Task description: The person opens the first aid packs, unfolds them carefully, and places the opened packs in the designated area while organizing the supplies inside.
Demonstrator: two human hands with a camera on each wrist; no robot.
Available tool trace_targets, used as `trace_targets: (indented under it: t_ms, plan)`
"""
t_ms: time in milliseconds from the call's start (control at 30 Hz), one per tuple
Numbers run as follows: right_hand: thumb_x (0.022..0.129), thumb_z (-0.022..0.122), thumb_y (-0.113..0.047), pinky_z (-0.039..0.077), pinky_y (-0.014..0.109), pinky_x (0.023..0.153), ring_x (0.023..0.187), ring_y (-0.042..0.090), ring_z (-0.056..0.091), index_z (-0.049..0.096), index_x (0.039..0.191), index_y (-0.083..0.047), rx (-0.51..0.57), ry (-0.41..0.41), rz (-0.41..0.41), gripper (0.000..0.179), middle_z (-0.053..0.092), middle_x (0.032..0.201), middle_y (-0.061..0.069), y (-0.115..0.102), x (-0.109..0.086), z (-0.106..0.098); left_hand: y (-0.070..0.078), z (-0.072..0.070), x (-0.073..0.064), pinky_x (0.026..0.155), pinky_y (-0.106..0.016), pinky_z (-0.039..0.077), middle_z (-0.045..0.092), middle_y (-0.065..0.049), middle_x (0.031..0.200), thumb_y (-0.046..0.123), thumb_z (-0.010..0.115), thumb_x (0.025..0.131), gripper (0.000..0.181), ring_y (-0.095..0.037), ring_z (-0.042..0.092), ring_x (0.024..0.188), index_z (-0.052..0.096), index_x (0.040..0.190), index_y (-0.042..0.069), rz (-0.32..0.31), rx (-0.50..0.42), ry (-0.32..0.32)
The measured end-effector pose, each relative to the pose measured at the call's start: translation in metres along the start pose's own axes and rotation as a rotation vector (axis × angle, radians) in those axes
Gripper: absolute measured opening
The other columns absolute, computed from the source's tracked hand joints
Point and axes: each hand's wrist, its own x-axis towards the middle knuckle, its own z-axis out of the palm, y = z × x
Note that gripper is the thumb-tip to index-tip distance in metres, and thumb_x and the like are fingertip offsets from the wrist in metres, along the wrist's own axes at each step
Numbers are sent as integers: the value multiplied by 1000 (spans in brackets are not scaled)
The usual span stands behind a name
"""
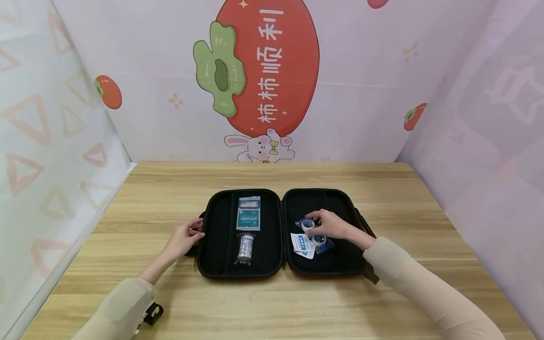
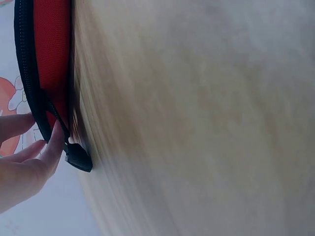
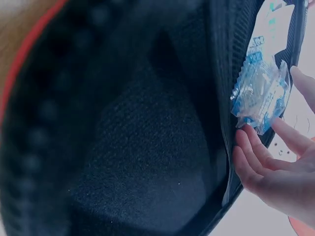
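An open black zip case [image 1: 221,200] with a red outside lies flat on the table. My left hand [image 1: 182,241] holds the rim of its left half; the left wrist view shows thumb and fingers on either side of the edge, beside a zipper pull tab [image 2: 78,157]. Over the right half, my right hand [image 1: 329,225] reaches to a white tape roll [image 1: 308,224] in clear and blue wrapping. Its fingers are spread around the wrapped packet [image 3: 261,93], fingertips at its edge. Another wrapped tape roll [image 1: 318,240] and white-and-blue sachets [image 1: 302,244] lie beside it.
The case's left half holds a teal packet [image 1: 248,215] and a wrapped bandage roll [image 1: 245,248]. A small black object [image 1: 154,313] is by the left sleeve. The wooden table [image 1: 255,307] meets printed fabric walls [image 1: 161,127] at the back and sides.
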Motion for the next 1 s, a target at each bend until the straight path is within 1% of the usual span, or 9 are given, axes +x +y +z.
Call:
trace_targets:
  t_ms: [100,333,600,800,1000]
  plan:
    - [77,67,-21,42,24,57,67,13,49,57,111,5,-4,6,6,45,56,88,12,0,2,2,0,1,0,66,-28,49,52,-32,106,-7,53,83,41,-37,57,90,41,121,-16,-1,-2,-6]
    - [77,67,-22,41,23,52,64,12,50,58,110,5,-23,14,49,43,57,85,12,-1,5,5,-1,1,1,62,-26,48,55,-29,104,-6,52,83,41,-34,58,87,41,122,-14,-12,0,-17]
    - [76,65,-10,34,20,47,52,9,41,58,107,8,2,45,36,36,52,73,6,-4,7,6,-3,2,0,61,-26,48,55,-29,102,-5,52,84,42,-32,59,86,40,123,-14,-16,-28,-20]
    - [74,62,-5,40,21,50,56,8,46,59,107,6,26,92,29,35,55,79,7,-5,6,1,-2,2,0,61,-26,49,55,-28,100,-5,51,84,42,-30,59,84,40,124,-14,-26,-46,-16]
    - [76,62,-4,42,24,54,63,12,50,58,111,4,56,96,29,36,54,88,11,-2,4,-5,-2,2,0,60,-24,48,55,-27,99,-6,52,84,42,-27,60,81,40,123,-15,-22,-48,-13]
